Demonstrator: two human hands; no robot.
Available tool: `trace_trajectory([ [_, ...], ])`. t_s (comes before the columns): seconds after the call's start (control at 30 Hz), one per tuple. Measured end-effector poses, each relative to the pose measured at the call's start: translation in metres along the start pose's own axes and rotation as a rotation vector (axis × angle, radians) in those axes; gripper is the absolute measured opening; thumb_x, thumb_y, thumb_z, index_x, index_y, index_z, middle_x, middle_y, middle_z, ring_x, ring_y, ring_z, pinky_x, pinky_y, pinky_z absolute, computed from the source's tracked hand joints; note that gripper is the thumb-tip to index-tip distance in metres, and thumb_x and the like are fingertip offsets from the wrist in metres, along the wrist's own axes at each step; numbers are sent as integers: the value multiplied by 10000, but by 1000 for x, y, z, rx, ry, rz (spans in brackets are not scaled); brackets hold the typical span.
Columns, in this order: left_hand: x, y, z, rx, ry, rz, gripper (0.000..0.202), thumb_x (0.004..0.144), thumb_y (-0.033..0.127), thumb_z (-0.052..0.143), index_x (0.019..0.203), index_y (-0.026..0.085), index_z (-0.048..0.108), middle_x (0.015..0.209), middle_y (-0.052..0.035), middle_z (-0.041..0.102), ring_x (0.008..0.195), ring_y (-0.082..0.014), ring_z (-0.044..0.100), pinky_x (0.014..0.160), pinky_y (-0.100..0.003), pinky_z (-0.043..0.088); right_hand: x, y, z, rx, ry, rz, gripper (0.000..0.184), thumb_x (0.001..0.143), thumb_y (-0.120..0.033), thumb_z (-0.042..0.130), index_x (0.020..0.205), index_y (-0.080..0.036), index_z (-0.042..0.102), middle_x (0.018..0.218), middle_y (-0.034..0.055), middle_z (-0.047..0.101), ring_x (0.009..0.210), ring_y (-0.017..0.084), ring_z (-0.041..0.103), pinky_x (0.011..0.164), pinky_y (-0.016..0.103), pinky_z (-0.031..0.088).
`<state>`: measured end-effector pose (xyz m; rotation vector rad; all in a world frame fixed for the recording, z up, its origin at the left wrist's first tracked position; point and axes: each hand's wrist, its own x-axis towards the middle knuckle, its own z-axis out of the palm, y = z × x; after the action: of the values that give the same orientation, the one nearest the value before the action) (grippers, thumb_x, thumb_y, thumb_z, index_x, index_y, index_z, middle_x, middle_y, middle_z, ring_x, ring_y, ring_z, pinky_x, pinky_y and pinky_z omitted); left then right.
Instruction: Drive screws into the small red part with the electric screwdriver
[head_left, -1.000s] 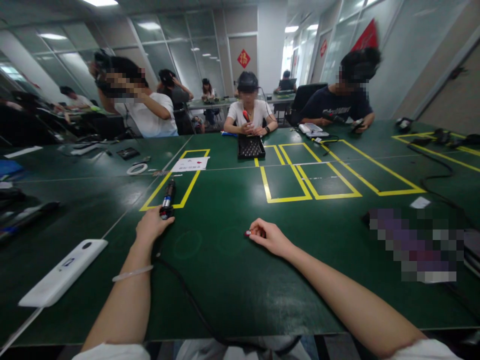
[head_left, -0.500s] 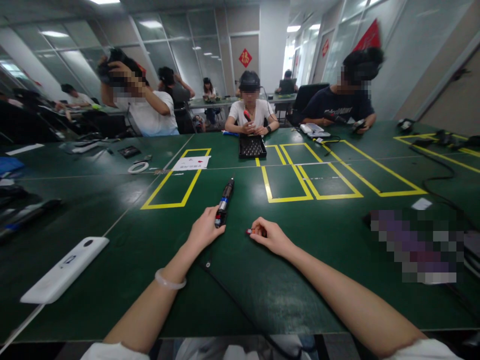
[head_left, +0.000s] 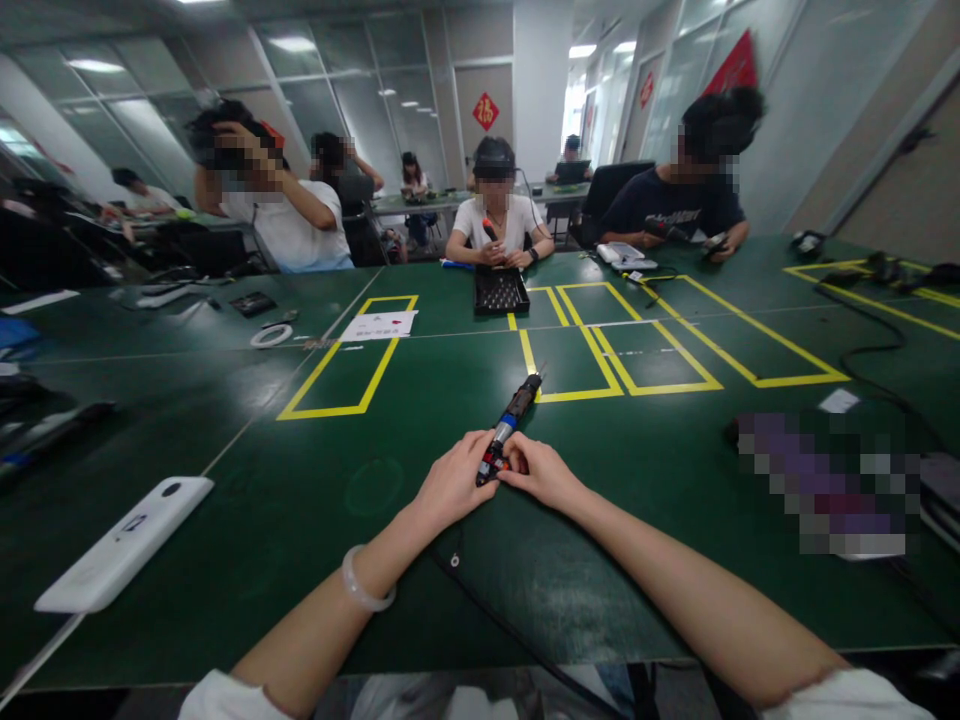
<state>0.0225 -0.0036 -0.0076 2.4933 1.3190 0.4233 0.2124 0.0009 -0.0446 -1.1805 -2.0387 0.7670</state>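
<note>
Left hand [head_left: 454, 478] has a proper grip on the back end of a screwdriver [head_left: 520, 400], which is dead ahead above the green table [head_left: 300, 580], tip aimed roughly at 1 o'clock. Right hand [head_left: 551, 480] is curled at its 3 o'clock side, pinching a small orange-red bit [head_left: 517, 461]; can't tell if that's touching the tool. Black cord [head_left: 517, 636] trails toward 5. From the hands, there's a white box [head_left: 124, 545] around 9, a paper sheet [head_left: 379, 326] between 10 and 11, and a black tray [head_left: 501, 295] at 12.
</note>
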Motion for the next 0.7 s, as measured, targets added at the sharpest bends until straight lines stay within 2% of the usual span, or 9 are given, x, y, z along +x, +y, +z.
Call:
trace_trajectory([
  [0.23,-1,2,2,50,24,6,617,825,370,551,1394,260,339,1332,-93,452,1140,-255,516,894,-359,471,-2,-5,-3,64,-26,-90,63,833,-203,612,825,-184,553,707,-24,576,619,123,536,615,223,401],
  [0.37,1,7,7,153,55,-41,595,852,412,518,1393,241,339,1287,-115,463,1077,-259,537,873,-374,462,-4,-7,-6,-17,-4,-114,91,869,-246,586,809,-181,567,732,2,598,659,141,551,647,243,412],
  [0.47,4,8,8,209,50,-65,596,865,423,499,1404,240,324,1247,-115,470,1041,-253,542,845,-367,462,-6,-7,-6,-49,8,-144,78,888,-257,572,867,-184,589,811,21,619,727,153,566,702,262,428],
  [0.6,6,1,6,281,56,-51,586,884,432,472,1415,244,309,1220,-106,481,1041,-247,524,823,-343,464,-6,-6,-6,-38,26,-146,140,901,-245,558,1028,-191,583,888,31,628,780,158,573,748,277,440],
  [0.7,7,-13,1,354,80,-53,582,889,425,472,1418,243,311,1223,-106,487,1042,-240,514,818,-327,462,-6,-5,-8,-58,24,-126,122,898,-223,556,1010,-185,588,868,29,624,780,158,570,735,272,441],
])
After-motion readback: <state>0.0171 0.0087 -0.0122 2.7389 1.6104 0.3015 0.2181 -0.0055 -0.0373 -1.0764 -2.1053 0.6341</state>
